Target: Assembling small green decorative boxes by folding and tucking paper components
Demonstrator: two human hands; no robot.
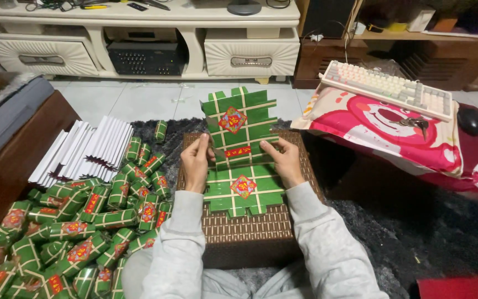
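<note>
A dark shaggy rug (pixel 416 232) covers the floor across the lower right of the frame, running under a low woven brown bench (pixel 250 232) at the centre. Along the top edge stands a cream media cabinet (pixel 139 39) with two drawers and a black device in its open middle bay. At the right, a pink cushion (pixel 394 133) printed with a cartoon bear carries a pale keyboard (pixel 388 88) and a black mouse (pixel 472 119). The lower left holds a large heap of green rolled paper tubes (pixel 78 232) with yellow lines and red labels, and above it, at the left middle, lies a fanned stack of white folded card sheets (pixel 84 149).

On the bench top lies a flat green die-cut card sheet (pixel 244 191) with yellow lines and a red diamond emblem. A second green die-cut card (pixel 239 124) of the same pattern stands raised above it, tilted up toward the camera, its lower edge near the flat sheet.

The person, in light grey sleeves, holds this raised card by both side edges. The left hand (pixel 196 163) is pinched on the card's left edge, thumb in front. The right hand (pixel 286 160) is pinched on the right edge in the same way, fingers behind the card.
</note>
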